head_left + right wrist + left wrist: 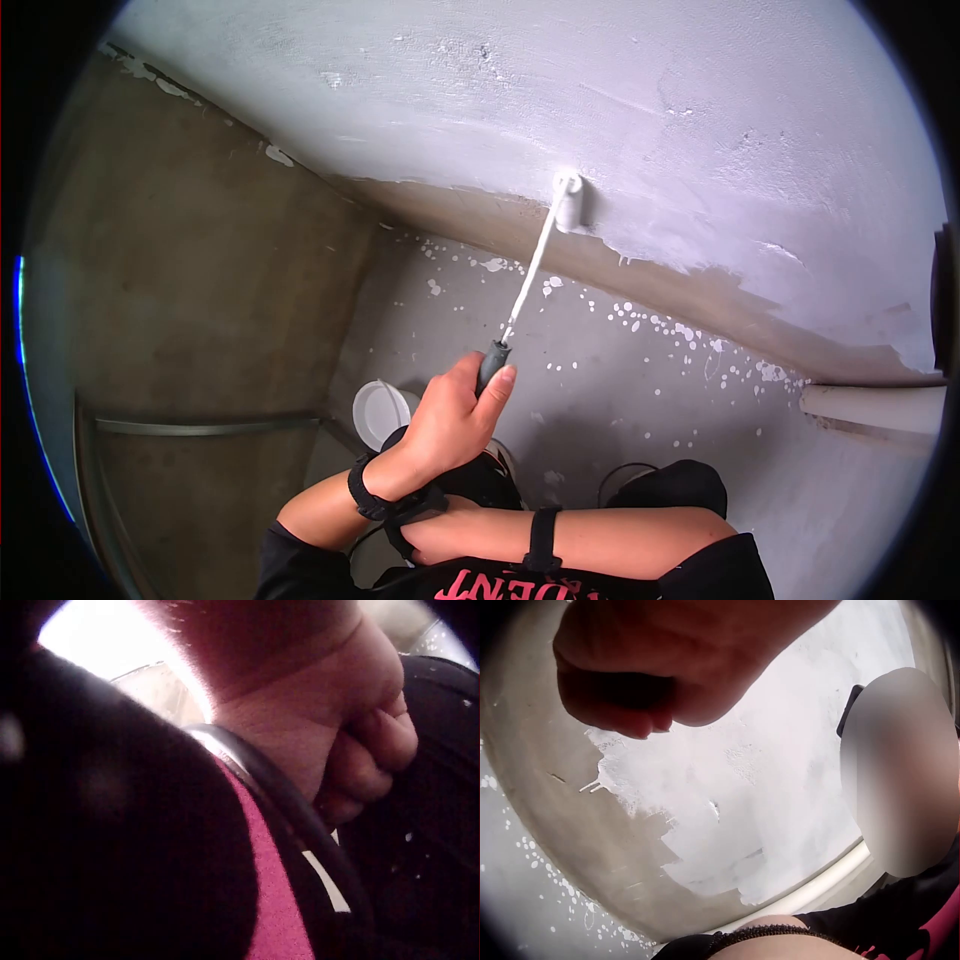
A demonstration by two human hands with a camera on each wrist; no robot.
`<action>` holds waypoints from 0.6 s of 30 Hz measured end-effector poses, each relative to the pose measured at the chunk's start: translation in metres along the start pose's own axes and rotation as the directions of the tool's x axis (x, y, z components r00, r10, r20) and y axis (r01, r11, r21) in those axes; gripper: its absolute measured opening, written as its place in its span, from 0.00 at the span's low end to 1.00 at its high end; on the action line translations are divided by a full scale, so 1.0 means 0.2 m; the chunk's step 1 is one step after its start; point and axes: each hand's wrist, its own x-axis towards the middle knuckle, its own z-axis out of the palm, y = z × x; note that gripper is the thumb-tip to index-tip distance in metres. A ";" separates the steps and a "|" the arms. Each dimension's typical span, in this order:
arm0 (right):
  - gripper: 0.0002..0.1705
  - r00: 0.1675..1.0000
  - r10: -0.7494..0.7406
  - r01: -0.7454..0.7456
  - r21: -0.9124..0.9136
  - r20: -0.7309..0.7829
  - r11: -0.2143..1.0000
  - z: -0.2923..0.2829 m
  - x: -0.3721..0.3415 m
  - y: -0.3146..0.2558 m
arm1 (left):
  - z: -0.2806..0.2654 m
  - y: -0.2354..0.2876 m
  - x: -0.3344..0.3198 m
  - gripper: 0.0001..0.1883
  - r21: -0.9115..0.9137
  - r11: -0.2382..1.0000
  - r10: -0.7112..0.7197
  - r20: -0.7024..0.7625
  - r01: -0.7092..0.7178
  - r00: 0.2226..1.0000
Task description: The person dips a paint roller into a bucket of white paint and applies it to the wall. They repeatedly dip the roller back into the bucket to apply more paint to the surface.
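My left hand (455,415) grips the grey handle of a paint roller (493,365), thumb along it. The roller's white-coated rod slants up to its white sleeve (568,208), which is at the wall (650,160) by the ragged lower edge of the white paint. In the left wrist view, the left hand (652,667) shows from below with its fingers curled. My right hand (440,540) lies close to my body beneath the left wrist, partly hidden. Its fingers are folded toward the palm in the right wrist view (330,735), with no held thing showing.
A white bucket (378,414) stands on the floor beside my leg. White paint spots dot the grey floor (560,320) along the wall. Brown bare wall (200,250) rises at left, with a metal frame (210,428) low down. A pale pipe (875,408) lies at right.
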 end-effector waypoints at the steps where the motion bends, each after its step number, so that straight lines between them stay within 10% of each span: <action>1: 0.14 1.000 0.002 -0.002 0.002 -0.002 1.000 0.00 0.00 0.00 | 0.00 0.04 0.00 0.21 0.000 1.000 0.001 0.004 -0.001 1.000; 18: 0.16 1.000 0.004 -0.003 -0.102 0.014 0.995 -0.06 -0.06 -0.02 | 0.19 0.26 0.13 0.21 0.038 0.959 0.253 0.331 -0.281 0.909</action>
